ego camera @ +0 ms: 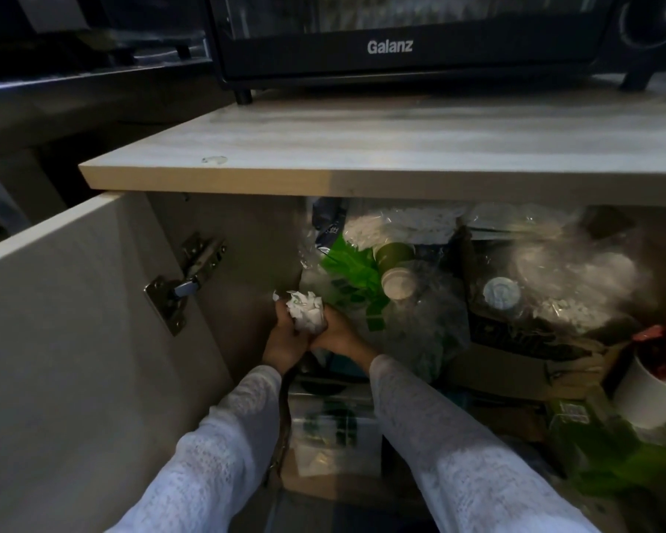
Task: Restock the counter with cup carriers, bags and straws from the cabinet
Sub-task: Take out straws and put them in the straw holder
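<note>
Both my hands reach into the open cabinet under the counter. My left hand [285,336] and my right hand [337,332] together grip a bundle of white wrapped straws [304,311], its ends sticking up between them. Behind it lie green-and-white plastic bags [348,271] and clear packs of white straws [400,221]. A stack of green paper cups [395,265] lies on its side among the bags.
The cabinet door [74,321] stands open at the left, its hinge [185,278] showing. The wooden counter [362,148] above holds a black Galanz oven [389,44]. Cardboard boxes [516,359], clear lid packs [562,271] and a white tub [646,390] crowd the right.
</note>
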A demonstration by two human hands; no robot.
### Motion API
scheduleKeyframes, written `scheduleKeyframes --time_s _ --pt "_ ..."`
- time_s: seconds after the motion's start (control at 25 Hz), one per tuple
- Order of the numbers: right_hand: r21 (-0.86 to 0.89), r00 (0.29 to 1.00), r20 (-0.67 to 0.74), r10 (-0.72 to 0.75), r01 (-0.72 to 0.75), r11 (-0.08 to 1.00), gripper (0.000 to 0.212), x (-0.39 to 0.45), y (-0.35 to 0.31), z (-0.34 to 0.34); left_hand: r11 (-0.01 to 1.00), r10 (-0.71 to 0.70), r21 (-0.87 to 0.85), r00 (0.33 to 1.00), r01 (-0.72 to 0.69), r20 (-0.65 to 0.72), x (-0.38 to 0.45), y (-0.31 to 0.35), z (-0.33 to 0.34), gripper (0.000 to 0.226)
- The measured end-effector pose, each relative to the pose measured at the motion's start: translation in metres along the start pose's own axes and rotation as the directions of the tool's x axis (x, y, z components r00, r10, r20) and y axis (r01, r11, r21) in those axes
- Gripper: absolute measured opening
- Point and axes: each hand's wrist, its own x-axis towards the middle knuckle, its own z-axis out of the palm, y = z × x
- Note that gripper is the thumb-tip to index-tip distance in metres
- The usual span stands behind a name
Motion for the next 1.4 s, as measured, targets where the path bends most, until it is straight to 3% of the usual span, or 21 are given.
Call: scheduleKeyframes --time_s 0.2,0.4,0.6,0.88,1.04,1.28,1.4 --pt "-0.029 0.999 0.044 -0.007 0.008 1.000 0.086 -0.001 0.005 -0.002 1.000 -0.001 -0.006 0.998 0.002 0.056 0.009 -0.007 -0.001 0.098" --pt "-0.176 0.995 0.101 0.010 0.008 0.984 0.087 0.004 -0.004 -0.001 0.999 -0.024 0.035 0.999 0.026 -0.043 -0.002 0.002 -0.004 0.068" --pt "-0.232 0.992 0.116 -0.041 0.067 0.971 0.090 0.004 -0.010 0.001 0.997 -0.032 0.073 0.998 0.037 -0.061 -0.002 0.002 -0.004 0.064" --pt "-0.034 0.996 0.082 -0.043 0.046 0.998 0.093 -0.014 -0.016 -0.015 0.998 0.055 0.022 0.998 -0.054 -0.044 -0.013 0.012 -0.003 0.045" --pt "0.045 0.997 0.071 -0.036 0.033 0.998 0.079 -0.031 -0.022 -0.023 0.995 0.091 0.050 0.994 -0.088 -0.062 -0.025 0.020 0.001 0.036" --pt "0.188 1.000 0.014 -0.001 -0.002 0.982 0.067 -0.046 -0.045 -0.022 0.992 0.127 0.006 0.990 -0.126 -0.068 -0.047 0.034 -0.009 0.050" --pt "0.169 1.000 -0.011 -0.018 0.020 0.985 0.064 -0.050 -0.065 -0.026 0.986 0.168 -0.003 0.981 -0.169 -0.096 -0.053 0.044 -0.021 0.051"
